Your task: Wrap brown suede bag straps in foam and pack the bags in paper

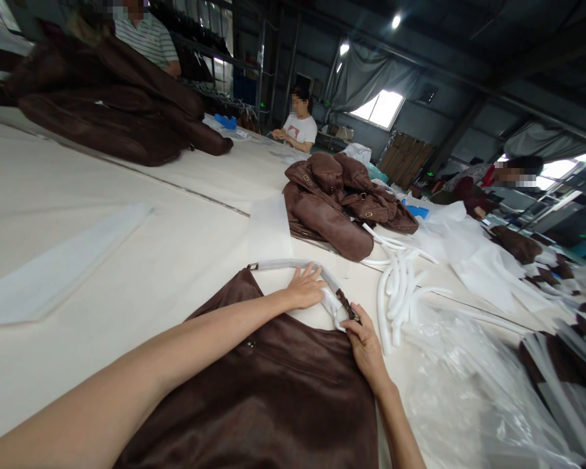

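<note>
A dark brown leather handbag [293, 371] lies flat before me, its zip running across the upper part. Its shoulder strap [278, 263] arches away from me and is mostly covered in pale wrapping. My left hand [305, 287] rests on the strap's wrapped middle with the fingers spread. At the strap's right end, my right hand [364, 339] pinches the strap near a metal buckle [355, 317]. Some white wrapping [333, 305] hangs loosely inside the strap's curve, between my hands.
Brown bags are piled at the centre [332, 195] and far left [127, 111]. White foam tubes [395, 293] and clear plastic bags [449, 384] lie on the right. A translucent sheet [63, 273] lies left. Several people stand around the table.
</note>
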The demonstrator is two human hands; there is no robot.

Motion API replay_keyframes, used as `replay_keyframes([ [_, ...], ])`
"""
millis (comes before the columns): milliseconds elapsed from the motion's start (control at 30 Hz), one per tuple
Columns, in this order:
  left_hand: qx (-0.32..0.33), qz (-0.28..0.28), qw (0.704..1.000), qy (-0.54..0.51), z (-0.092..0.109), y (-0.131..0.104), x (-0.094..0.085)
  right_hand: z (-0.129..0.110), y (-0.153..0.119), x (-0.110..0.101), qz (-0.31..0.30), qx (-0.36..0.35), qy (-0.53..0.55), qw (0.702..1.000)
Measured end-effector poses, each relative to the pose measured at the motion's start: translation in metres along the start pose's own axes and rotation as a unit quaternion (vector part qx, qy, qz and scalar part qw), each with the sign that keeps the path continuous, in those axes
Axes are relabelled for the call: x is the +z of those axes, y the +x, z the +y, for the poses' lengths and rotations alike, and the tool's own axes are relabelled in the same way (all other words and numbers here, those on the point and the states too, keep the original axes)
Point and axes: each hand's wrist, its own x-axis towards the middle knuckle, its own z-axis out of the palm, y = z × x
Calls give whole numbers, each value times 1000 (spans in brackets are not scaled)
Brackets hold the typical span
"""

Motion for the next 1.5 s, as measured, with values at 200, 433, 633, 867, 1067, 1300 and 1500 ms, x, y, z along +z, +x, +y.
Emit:
replay_keyframes([
  [200,-27,-4,1000,-2,0,16,-15,0,1,2,0,0,-15,1000],
  [433,0,-16,999,33,4,21,-20,-3,-1,3,12,-9,-52,999],
  [633,5,-24,999,34,2,15,-23,-3,-3,4,20,-21,-79,996],
  [867,74,49,996,28,0,-2,-42,-5,-3,5,23,-2,-81,996],
  [1067,153,128,978,56,0,-42,-48,-14,0,2,24,38,-65,997],
  [1300,322,210,911,152,-14,-80,-23,-14,11,-3,19,78,-18,997],
  [1500,317,183,922,128,-16,-79,-14,-8,13,-5,22,86,32,995],
])
